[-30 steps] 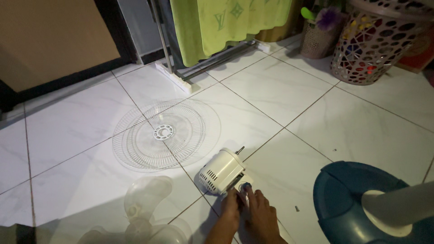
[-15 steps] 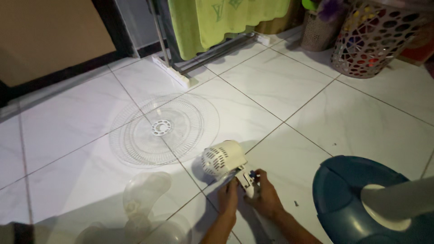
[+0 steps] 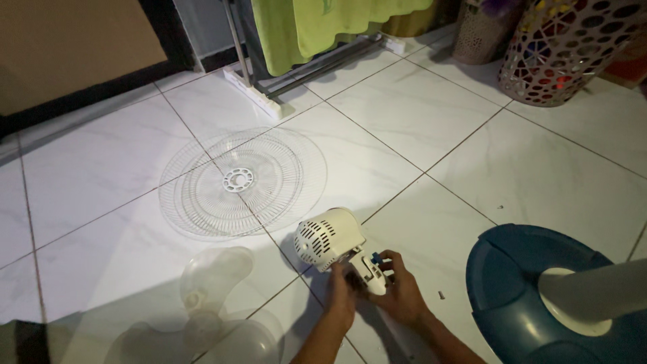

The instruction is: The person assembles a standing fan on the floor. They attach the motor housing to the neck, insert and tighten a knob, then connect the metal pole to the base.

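A white fan motor housing (image 3: 326, 238) with vent slots lies on the white tiled floor. Its neck piece (image 3: 371, 269), white with a small blue part, points toward me. My left hand (image 3: 341, 295) grips the neck from the left side. My right hand (image 3: 402, 290) holds the neck from the right, fingers curled around it. Both forearms come in from the bottom edge.
Two white wire fan grilles (image 3: 236, 182) lie stacked on the tiles beyond the motor. A translucent fan blade (image 3: 212, 303) lies at lower left. The blue fan base (image 3: 539, 296) with a white pole (image 3: 596, 290) stands at right. A small screw (image 3: 441, 294) lies near it. A drying rack, a green towel and baskets stand behind.
The motor housing has been rolled, so its vented back now faces left and the neck faces me. My right hand has shifted from on top of the neck to its right side.
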